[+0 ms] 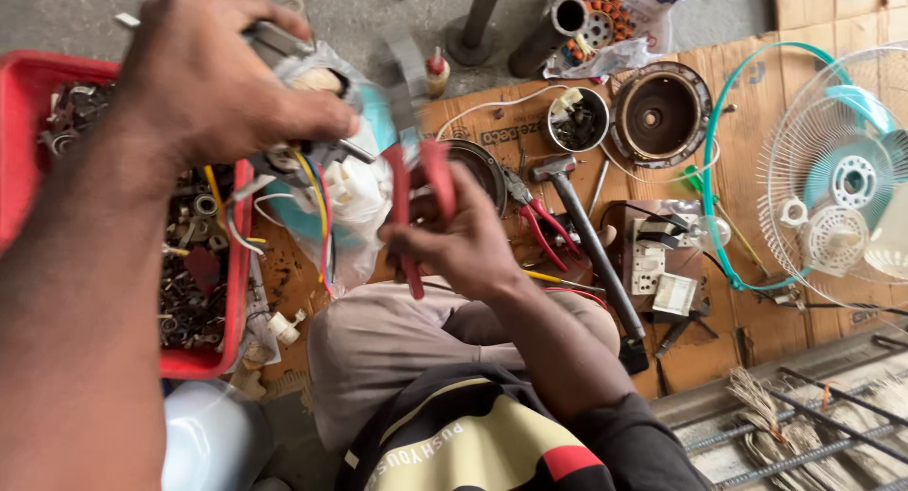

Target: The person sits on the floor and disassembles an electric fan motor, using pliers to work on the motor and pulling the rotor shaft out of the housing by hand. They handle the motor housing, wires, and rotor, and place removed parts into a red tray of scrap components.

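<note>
1. Left hand (213, 79): raised close to the camera, fingers curled shut over the top of a fan motor assembly (326, 150); the knuckles hide most of the part gripped.
2. Fan motor assembly: held in the air above the person's knee, between the two hands. It is partly wrapped in a clear plastic bag (355, 226), so its outline is hard to make out; a teal shape shows behind the bag.
3. Coloured wires (320, 217) (yellow, red, blue, white): hang from the assembly; their lower ends are lost against the bag.
4. Right hand (468, 245): fingers closed round the red handles of a pair of pliers (416, 202). The jaws point up at the assembly and are blurred; whether they bite on anything cannot be told.
5. Red tray (28, 141): at left, largely covered by the left forearm; small metal parts show in the exposed section.
6. Cardboard sheet (757, 321): laid on the floor, carrying the items below.
7. Hammer (591, 240): lying diagonally, handle end near the right elbow.
8. Second red-handled pliers (539, 221): just beside the hammer head.
9. Round metal motor housing (659, 114): open side up.
10. Fan guard (837, 174): white wire, teal hub, cut off by the right edge.
11. Rebar bundle (813, 425): lower right, probably tied with fibre.
</note>
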A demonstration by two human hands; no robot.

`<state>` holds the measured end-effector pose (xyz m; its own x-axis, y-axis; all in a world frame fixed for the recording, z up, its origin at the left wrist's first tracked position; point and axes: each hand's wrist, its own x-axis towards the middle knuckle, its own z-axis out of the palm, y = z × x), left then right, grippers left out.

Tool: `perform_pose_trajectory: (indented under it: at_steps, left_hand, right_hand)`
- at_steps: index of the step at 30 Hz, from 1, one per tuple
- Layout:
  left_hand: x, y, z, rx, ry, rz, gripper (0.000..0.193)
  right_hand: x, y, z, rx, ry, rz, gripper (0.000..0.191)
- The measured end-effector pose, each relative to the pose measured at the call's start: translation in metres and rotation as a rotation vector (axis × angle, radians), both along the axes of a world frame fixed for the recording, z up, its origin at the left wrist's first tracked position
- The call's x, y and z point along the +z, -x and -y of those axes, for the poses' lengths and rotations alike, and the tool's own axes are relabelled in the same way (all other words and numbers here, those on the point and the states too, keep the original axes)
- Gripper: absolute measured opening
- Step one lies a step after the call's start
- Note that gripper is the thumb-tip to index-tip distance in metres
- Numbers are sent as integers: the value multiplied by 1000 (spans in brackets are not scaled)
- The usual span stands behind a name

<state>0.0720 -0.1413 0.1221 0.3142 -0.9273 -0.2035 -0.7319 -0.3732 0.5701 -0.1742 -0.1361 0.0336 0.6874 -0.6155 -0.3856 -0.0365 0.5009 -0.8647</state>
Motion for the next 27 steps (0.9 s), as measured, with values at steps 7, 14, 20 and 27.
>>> perform_pose_trajectory:
  at_steps: [7,14,20,27]
  left_hand:
    - [1,5,1,0,158,-3,73]
    - [-5,25,23,475,1,11,87]
    - [-9,26,29,475,-47,-35,106]
    - [-17,20,24,480,39,-148,103]
  right_hand:
    - [0,9,13,42,115,63,66]
    - [-22,174,22,206,38,-397,68]
    - [-42,273,-29,567,-222,-743,64]
    - [-71,306,-25,1002,33,-833,37]
